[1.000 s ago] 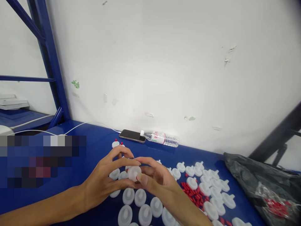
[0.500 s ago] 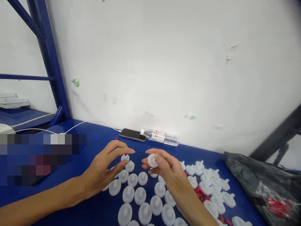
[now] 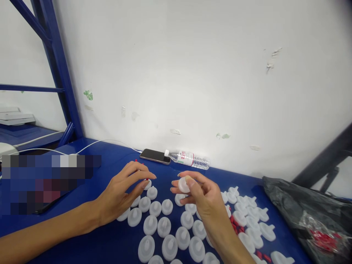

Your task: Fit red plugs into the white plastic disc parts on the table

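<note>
A small white plastic cap [image 3: 183, 185], round with a short spout, is pinched between the thumb and fingers of my right hand [image 3: 199, 194], raised over the table. My left hand [image 3: 127, 189] hovers to the left, thumb and fingers apart, with nothing seen in its grasp. Just behind its thumb stands a white cap with a red tip [image 3: 148, 184], partly covered by the fingers. Below and between the hands, several white caps [image 3: 169, 247] stand spout-up in loose rows on the blue table [image 3: 90, 244].
On the right lies a pile of white caps [image 3: 254, 238] mixed with small red pieces [image 3: 236, 224]. A black plastic bag [image 3: 291, 198] sits beyond them. Against the wall are a phone [image 3: 155, 156] on a white cable and a water bottle [image 3: 189, 159]. A blue metal frame [image 3: 59, 66] rises at left.
My right hand has moved slightly right with the white cap, which has turned a little. My left hand has barely shifted, its thumb now nearer the red-tipped cap.
</note>
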Action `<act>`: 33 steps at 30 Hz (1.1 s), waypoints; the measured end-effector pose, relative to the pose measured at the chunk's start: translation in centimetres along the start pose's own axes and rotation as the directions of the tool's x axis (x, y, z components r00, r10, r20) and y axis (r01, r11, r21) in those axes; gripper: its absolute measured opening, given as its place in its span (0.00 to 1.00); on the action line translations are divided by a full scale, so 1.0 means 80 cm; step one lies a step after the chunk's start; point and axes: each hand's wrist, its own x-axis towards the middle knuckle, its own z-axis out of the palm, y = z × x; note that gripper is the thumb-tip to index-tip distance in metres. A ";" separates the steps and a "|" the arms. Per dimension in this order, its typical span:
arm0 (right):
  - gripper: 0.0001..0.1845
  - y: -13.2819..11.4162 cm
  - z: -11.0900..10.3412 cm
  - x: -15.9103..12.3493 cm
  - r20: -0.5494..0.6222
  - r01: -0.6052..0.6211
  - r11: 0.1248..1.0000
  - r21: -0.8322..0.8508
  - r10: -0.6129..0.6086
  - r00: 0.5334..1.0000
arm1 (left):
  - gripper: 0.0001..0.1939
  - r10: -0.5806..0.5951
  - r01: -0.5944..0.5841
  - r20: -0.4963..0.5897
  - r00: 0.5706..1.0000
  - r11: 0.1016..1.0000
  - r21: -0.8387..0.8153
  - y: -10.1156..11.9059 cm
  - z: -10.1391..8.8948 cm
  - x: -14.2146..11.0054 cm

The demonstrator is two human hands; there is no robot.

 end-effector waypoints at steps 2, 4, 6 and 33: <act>0.30 0.001 0.000 0.002 -0.009 0.009 1.000 -0.010 -0.009 1.000 | 0.14 0.008 -0.008 0.012 1.000 1.000 0.011 0.003 -0.002 0.001; 0.29 0.003 0.001 0.002 0.025 0.008 1.000 -0.023 -0.007 1.000 | 0.14 0.023 -0.023 0.043 0.999 1.000 0.009 0.007 -0.004 0.001; 0.28 0.003 0.003 0.000 0.091 -0.009 0.999 -0.052 0.014 0.996 | 0.16 0.047 -0.047 0.082 0.996 0.999 -0.004 0.010 -0.005 0.000; 0.18 -0.030 -0.026 -0.004 -0.133 0.185 0.869 -0.460 -0.273 0.953 | 0.08 -0.462 0.391 0.144 0.875 0.851 0.350 -0.031 -0.012 0.017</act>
